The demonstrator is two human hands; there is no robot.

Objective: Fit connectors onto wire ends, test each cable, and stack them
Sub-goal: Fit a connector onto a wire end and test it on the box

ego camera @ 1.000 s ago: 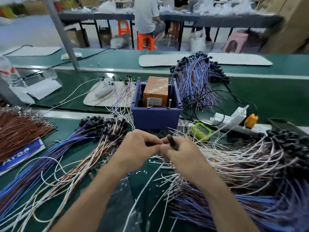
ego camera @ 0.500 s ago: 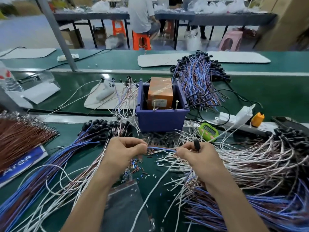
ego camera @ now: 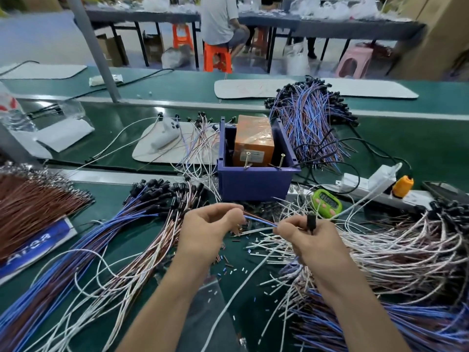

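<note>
Left hand (ego camera: 209, 231) pinches one end of the blue/brown wire (ego camera: 258, 221); right hand (ego camera: 313, 241) pinches the other end, w/ a black connector (ego camera: 311, 221) gripped upright in the same hand. Wire's long axis runs L-R btwn both hands, just above the table (ego camera: 111, 199). Connector's on right side, so prob. right hand feeds it onto wire end.

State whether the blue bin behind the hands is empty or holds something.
Holds something: an orange box stands inside the open-topped blue bin.
</note>
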